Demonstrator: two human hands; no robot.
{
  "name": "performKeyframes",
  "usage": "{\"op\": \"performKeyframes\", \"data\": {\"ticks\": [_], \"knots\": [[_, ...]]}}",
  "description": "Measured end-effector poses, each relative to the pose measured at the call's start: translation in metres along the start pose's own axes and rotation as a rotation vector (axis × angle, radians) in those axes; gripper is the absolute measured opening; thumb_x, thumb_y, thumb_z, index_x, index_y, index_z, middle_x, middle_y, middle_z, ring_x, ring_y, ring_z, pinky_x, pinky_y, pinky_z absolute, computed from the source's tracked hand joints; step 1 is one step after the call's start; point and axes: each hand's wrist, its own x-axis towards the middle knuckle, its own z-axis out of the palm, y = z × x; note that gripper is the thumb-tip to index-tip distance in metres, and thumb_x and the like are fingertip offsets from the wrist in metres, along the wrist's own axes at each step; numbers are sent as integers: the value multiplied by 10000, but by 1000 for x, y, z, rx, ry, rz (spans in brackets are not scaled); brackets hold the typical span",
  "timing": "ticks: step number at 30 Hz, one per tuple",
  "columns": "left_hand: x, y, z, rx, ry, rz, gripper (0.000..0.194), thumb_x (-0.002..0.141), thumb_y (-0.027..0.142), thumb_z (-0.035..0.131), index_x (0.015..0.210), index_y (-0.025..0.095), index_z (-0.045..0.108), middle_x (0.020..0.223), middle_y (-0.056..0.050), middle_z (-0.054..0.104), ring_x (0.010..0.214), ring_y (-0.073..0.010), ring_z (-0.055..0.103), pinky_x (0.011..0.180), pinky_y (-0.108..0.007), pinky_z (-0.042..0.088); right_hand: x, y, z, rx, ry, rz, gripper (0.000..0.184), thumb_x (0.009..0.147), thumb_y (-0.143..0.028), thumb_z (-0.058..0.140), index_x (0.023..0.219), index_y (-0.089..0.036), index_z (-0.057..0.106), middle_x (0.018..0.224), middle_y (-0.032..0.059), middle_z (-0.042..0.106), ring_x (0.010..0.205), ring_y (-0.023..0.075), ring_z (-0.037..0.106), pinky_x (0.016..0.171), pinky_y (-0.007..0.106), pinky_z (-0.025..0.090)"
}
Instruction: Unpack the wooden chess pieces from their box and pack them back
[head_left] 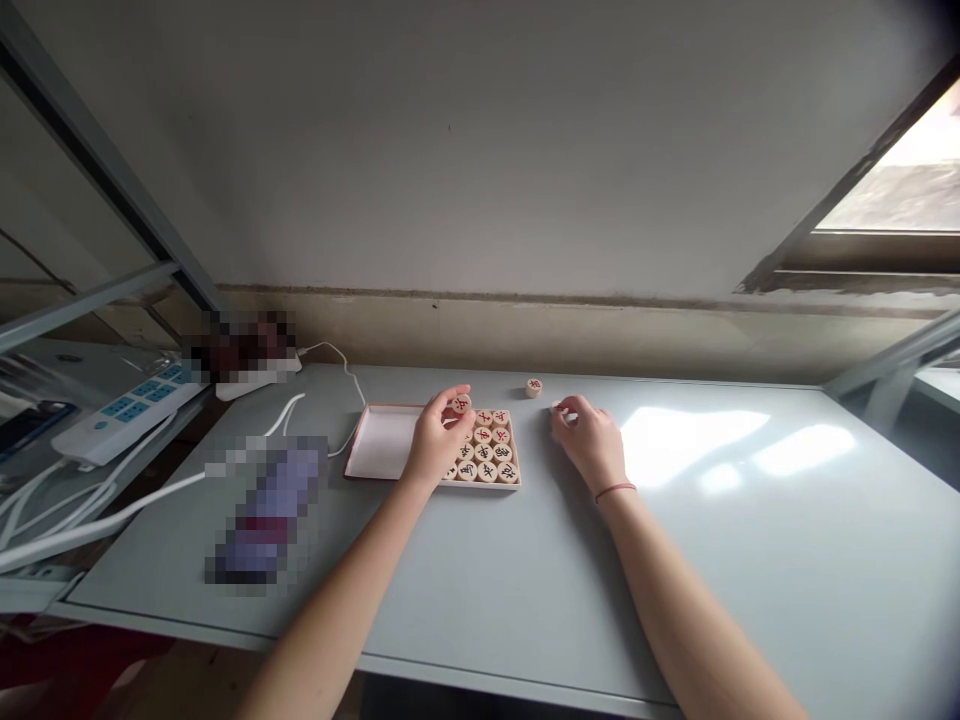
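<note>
A shallow white box with a red rim (382, 442) lies on the pale grey table, its left half bare and its right half packed with round wooden Chinese chess pieces (487, 450). My left hand (437, 437) is over the box, with its fingertips pinching one wooden piece (460, 404) above the rows. My right hand (589, 440), with a red cord at the wrist, is to the right of the box and pinches a pale piece (559, 407), mostly hidden by the fingers. A single loose piece (533, 387) lies near the wall, between my hands.
The grey table (675, 570) runs along a wall, with sunlight patches at the right. A blurred object (266, 510) lies left of the box. White cables lead to a power strip (127, 415) at the left. Another blurred object (244, 345) sits in the back corner.
</note>
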Motion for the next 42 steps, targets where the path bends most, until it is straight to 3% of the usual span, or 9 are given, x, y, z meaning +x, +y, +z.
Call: {"op": "performKeyframes", "data": {"ticks": [7, 11, 16, 20, 24, 26, 32, 36, 42], "knots": [[1, 3, -1, 60, -11, -7, 381, 798, 289, 606, 1166, 190, 600, 965, -59, 649, 855, -142, 613, 748, -241, 528, -6, -5, 2, -181, 9, -80, 286, 812, -298, 476, 964, -204, 699, 923, 116, 634, 808, 239, 513, 721, 357, 399], [-2, 6, -1, 116, -42, 4, 394, 811, 344, 601, 1173, 190, 602, 855, -34, 659, 781, -139, 624, 762, -255, 522, -7, -8, 5, -262, -4, -89, 372, 828, -281, 453, 1145, -226, 637, 935, 127, 614, 829, 251, 497, 699, 369, 387], [-6, 9, 0, 187, -65, 54, 379, 825, 353, 588, 1168, 194, 607, 843, -29, 665, 769, -142, 627, 752, -248, 516, -2, -7, 12, -265, -8, -96, 406, 858, -220, 373, 1200, -229, 593, 924, 134, 605, 825, 251, 479, 688, 373, 371], [-6, 6, 2, 337, -49, 195, 330, 828, 292, 587, 1140, 188, 620, 928, -45, 664, 799, -148, 622, 775, -255, 511, -4, -22, 3, -99, 37, -123, 393, 884, -246, 357, 1218, -189, 557, 986, 144, 613, 884, 265, 512, 744, 401, 399], [-6, -2, 3, 564, -85, 397, 349, 856, 243, 558, 1201, 200, 586, 962, -58, 641, 865, -177, 615, 812, -288, 500, -24, -60, -12, 272, -22, -385, 316, 904, -380, 438, 1141, -210, 558, 968, 91, 646, 902, 225, 565, 818, 366, 440], [-7, -5, 3, 630, -136, 441, 369, 870, 192, 519, 1236, 215, 561, 961, -55, 635, 868, -179, 614, 799, -290, 504, -35, -78, -14, 372, -72, -440, 276, 887, -400, 481, 1075, -221, 575, 933, 76, 656, 859, 208, 584, 795, 347, 463], [-7, -9, 5, 694, -179, 481, 458, 866, 113, 465, 1298, 258, 511, 998, -49, 636, 902, -174, 616, 817, -285, 504, -42, -87, -10, 484, -73, -355, 199, 864, -313, 483, 999, -236, 607, 920, 49, 673, 817, 173, 614, 743, 309, 498], [-6, -7, 8, 664, -193, 549, 431, 914, 215, 456, 1345, 232, 455, 1014, -67, 638, 940, -190, 614, 845, -308, 497, -24, -75, -16, 532, 7, -295, 183, 829, -315, 519, 955, -226, 619, 938, 56, 673, 805, 169, 618, 726, 316, 513], [-4, -3, 15, 577, -168, 571, 305, 936, 184, 393, 1150, 221, 607, 1046, -55, 641, 978, -170, 615, 888, -283, 480, 4, -45, -12, 543, 164, -121, 210, 814, -369, 539, 917, -198, 605, 928, 67, 655, 778, 158, 614, 722, 315, 521]]}}
